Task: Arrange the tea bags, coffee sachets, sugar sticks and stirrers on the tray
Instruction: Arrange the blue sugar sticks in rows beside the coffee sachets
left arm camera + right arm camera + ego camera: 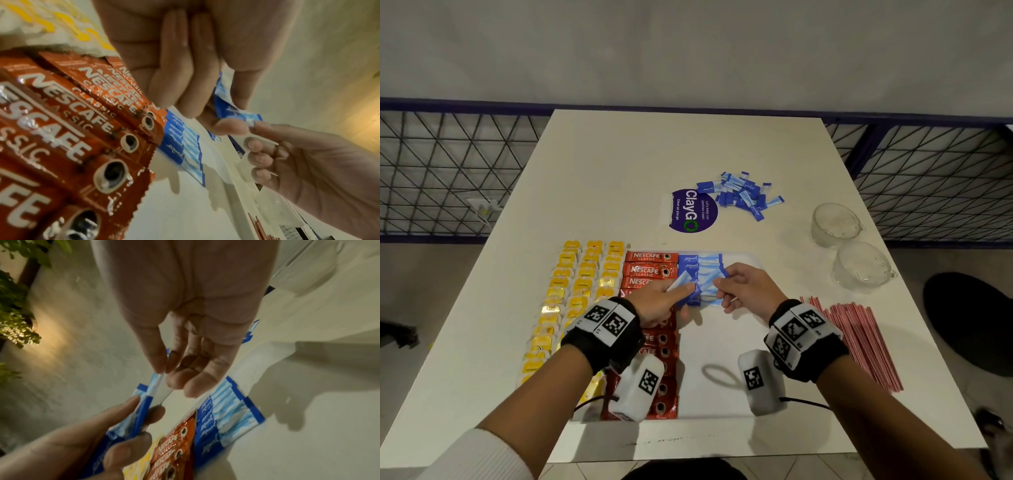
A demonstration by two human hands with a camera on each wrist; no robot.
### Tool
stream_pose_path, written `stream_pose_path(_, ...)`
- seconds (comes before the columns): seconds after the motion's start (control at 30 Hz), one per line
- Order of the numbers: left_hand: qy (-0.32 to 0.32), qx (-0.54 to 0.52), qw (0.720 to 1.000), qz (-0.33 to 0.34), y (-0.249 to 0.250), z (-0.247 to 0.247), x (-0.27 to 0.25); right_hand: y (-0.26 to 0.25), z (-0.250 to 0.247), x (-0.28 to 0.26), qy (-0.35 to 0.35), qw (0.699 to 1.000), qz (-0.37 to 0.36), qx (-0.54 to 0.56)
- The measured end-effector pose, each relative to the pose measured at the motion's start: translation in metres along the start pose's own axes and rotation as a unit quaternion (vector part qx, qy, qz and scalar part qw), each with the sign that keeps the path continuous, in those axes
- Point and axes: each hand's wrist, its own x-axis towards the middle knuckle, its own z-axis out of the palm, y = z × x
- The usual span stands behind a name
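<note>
Flanking the tray (726, 407): cups (837, 224), stirrers (859, 339).

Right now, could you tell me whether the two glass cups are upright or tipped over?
Tipped: both glass cups lie on their sides on the table, beyond the red stirrers.

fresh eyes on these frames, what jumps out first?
Both hands meet mid-tray: the left hand grips a bunch of blue sugar sticks and the right hand pinches one's tip. Left of them run red coffee sachets and yellow tea bags; a loose blue pile waits farther back.
</note>
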Motion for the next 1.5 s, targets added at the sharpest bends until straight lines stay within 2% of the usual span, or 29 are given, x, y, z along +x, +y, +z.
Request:
stream_pose_path(0.17,0.006,0.007,0.999,0.037,0.004,-0.005,-0.004,-0.006,-0.01,-0.006,-0.006,1.0,0.029,0.01)
stream_pose_path(0.3,0.038,0.067,0.996,0.04,0.002,-0.004,-0.003,-0.002,-0.013,-0.007,-0.004,1.0,0.025,-0.013)
stream_pose_path(0.43,0.059,0.053,0.997,0.02,-0.006,0.0,0.001,0.012,-0.016,-0.006,-0.004,0.999,0.029,-0.036)
stream_pose_path(0.57,0.088,0.159,0.983,0.019,-0.012,0.003,0.001,0.029,-0.017,-0.002,-0.012,0.996,0.079,-0.042)
stream_pose_path(0.67,0.138,0.199,0.97,0.018,-0.015,0.002,0.003,0.039,-0.016,0.004,-0.006,0.993,0.108,-0.04)
stream_pose_path(0.73,0.149,0.222,0.963,0.019,-0.013,0.003,0.004,0.041,-0.015,0.007,-0.006,0.992,0.121,-0.04)
stream_pose_path(0.93,0.113,0.334,0.936,0.021,-0.003,0.009,0.011,0.04,-0.01,0.019,0.01,0.989,0.145,-0.039)
stream_pose_path(1.13,0.068,0.44,0.895,0.027,0.002,0.018,0.019,0.043,-0.006,0.022,0.035,0.983,0.145,-0.104)
stream_pose_path(1.5,0.058,0.434,0.899,0.01,0.005,0.019,0.022,0.038,-0.005,0.024,0.036,0.981,0.162,-0.103)
